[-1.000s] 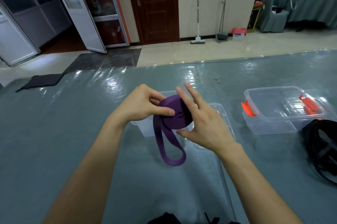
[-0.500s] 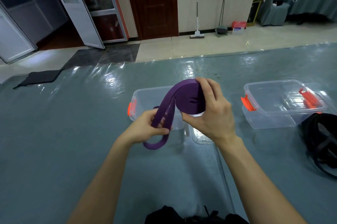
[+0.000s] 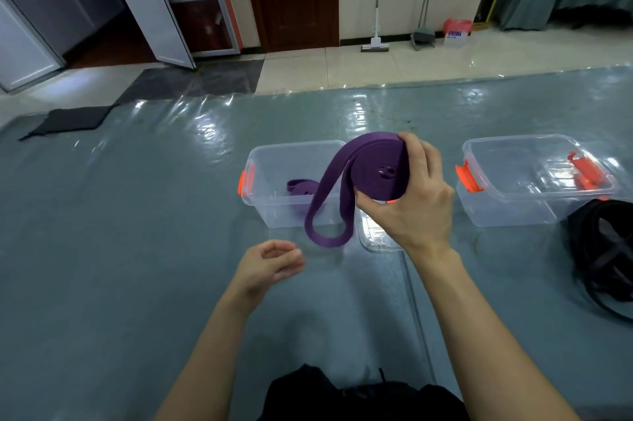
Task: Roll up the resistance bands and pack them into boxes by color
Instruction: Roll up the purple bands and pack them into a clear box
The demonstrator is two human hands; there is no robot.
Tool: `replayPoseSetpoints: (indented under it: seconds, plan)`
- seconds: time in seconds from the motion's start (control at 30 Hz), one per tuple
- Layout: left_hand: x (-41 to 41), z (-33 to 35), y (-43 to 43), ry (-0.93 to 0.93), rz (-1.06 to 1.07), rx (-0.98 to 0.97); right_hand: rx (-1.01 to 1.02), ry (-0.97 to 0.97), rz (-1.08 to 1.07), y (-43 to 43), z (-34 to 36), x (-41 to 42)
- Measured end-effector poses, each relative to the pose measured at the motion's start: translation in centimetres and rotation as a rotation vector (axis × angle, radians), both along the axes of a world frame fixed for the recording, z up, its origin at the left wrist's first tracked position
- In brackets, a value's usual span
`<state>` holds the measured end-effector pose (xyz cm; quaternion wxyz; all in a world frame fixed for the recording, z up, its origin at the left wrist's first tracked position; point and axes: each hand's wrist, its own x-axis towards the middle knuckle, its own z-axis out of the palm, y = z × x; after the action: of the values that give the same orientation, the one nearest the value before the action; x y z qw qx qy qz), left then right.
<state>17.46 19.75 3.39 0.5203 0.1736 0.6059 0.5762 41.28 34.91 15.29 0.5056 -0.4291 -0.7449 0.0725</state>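
Our right hand (image 3: 416, 204) is gripping the partly rolled purple flat rubber resistance band (image 3: 380, 167), with the thumb pressing under the coil and the fingers curling over its top edge, and is holding it in the air over the right end of a clear rectangular plastic box with an orange latch (image 3: 262, 208). The coil is turning its flat side towards us, and the unrolled tail is hanging from its left side as a long loop (image 3: 325, 241) in front of the box's near wall; we cannot tell whether the loop is touching the table. Our left hand (image 3: 270, 264) is hovering low over the table, near the loop but apart from it, its fingers loosely curled and holding nothing. Inside the box a second rolled purple band (image 3: 301, 187) is lying on the bottom. A clear plastic lid (image 3: 373, 239) is lying flat just beside the box, partly hidden by our right hand. Well to the right a second clear plastic box with orange latches (image 3: 507, 211) is standing, and near it a heap of black bands (image 3: 603, 259) is lying on the grey-green table cover under glossy film (image 3: 120, 266)
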Motion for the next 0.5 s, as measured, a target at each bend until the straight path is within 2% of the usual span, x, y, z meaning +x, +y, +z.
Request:
replayPoseSetpoints:
  seconds: [0.23, 0.4, 0.5]
  plan:
    - [3.7, -3.0, 2.0, -0.276, 0.099, -0.086, -0.027, -0.012, 0.047, -1.8, -1.4, -1.2]
    - [5.0, -4.6, 2.6, -0.261, 0.158, -0.069, -0.061, -0.039, 0.056, -2.5, -2.7, -1.2]
    - [4.8, -5.0, 1.8, -0.347, 0.240, -0.022, -0.096, -0.048, 0.034, -2.6, -3.4, -0.7]
